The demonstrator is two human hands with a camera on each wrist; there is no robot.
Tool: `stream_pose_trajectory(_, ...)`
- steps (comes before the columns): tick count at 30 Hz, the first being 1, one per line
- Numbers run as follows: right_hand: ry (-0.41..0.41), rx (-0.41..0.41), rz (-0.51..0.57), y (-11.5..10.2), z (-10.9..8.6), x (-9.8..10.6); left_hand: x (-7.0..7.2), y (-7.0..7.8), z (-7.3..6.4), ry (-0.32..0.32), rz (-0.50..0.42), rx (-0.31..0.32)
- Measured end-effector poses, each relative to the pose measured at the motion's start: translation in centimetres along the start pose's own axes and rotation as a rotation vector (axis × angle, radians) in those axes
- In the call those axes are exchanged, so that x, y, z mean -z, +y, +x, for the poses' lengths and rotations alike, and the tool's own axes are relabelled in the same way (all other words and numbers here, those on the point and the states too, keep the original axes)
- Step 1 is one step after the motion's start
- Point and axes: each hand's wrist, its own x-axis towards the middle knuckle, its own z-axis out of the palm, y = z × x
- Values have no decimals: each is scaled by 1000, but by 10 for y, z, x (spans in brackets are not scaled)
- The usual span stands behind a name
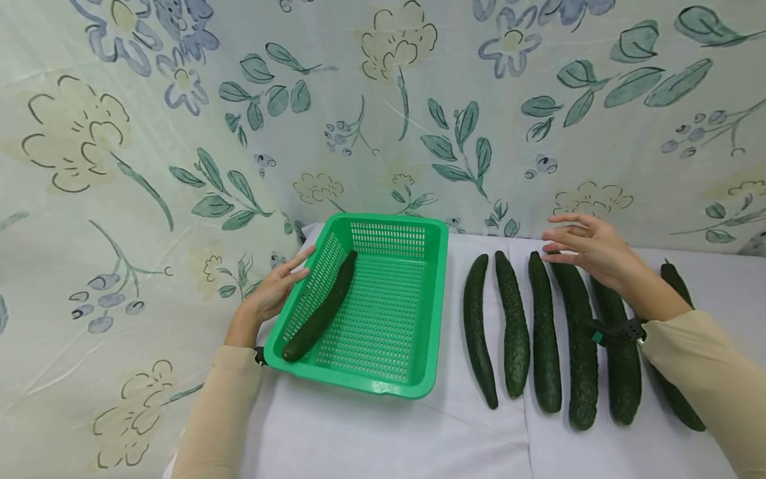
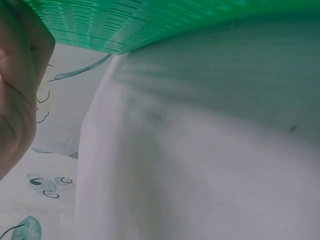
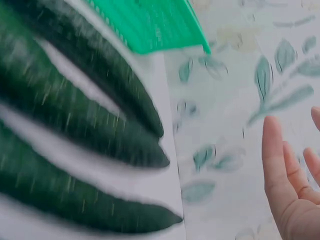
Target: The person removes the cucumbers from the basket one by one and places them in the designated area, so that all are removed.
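Note:
A green plastic basket (image 1: pixel 441 306) with perforated walls sits on the left of the white-covered table. One dark green cucumber (image 1: pixel 326 311) lies inside along its left wall. My left hand (image 1: pixel 275 291) touches the basket's left side from outside, fingers extended; the left wrist view shows only part of that hand (image 2: pixel 20 85) below the basket wall. Over the far ends of several cucumbers (image 1: pixel 543 339) laid side by side, my right hand (image 1: pixel 601 253) hovers with fingers spread and holding nothing. In the right wrist view, its fingers (image 3: pixel 273 150) are apart from the blurred cucumbers.
The cucumber row stands right of the basket, from a slim curved cucumber (image 1: pixel 475 326) to a rightmost one (image 1: pixel 676 396) partly hidden by the right forearm. A floral cloth (image 1: pixel 359 133) hangs behind the table (image 1: pixel 383 439) and along its left side.

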Motion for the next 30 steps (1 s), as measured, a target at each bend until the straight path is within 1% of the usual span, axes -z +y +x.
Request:
stream_pose_trajectory(1, -15, 5, 40, -1, 3, -6, 0, 0, 0, 1, 6, 0)
stream_pose_trajectory(4, -29, 14, 79, -3, 13, -25, 0, -1, 1, 7, 14, 1)
stream_pose_trajectory(7, -23, 9, 61, -7, 23, -45, 1, -3, 1, 12, 22, -5)
stream_pose_trajectory(11, -38, -17, 59, -13, 35, -72, 2, -4, 2, 19, 43, -8)
stream_pose_trajectory(14, -78, -38, 74, -16, 43, -91, 3, -4, 1, 20, 53, -7)
stream_pose_trajectory(16, -90, -53, 65, -17, 48, -105, 4, -3, 0, 15, 49, -7)
stream_pose_trajectory(21, -111, -107, 40, -17, 61, -136, 4, -2, 0, 16, 57, -4)
stream_pose_trajectory(24, -139, -127, 32, -16, 67, -156, 5, -2, 0, 17, 61, -11)
stream_pose_trajectory(26, -158, -137, 40, -16, 70, -168, 5, -2, 0, 15, 59, -18)
stream_pose_trajectory(30, -168, -161, 59, -15, 76, -191, 6, -4, 1, 15, 54, -25)
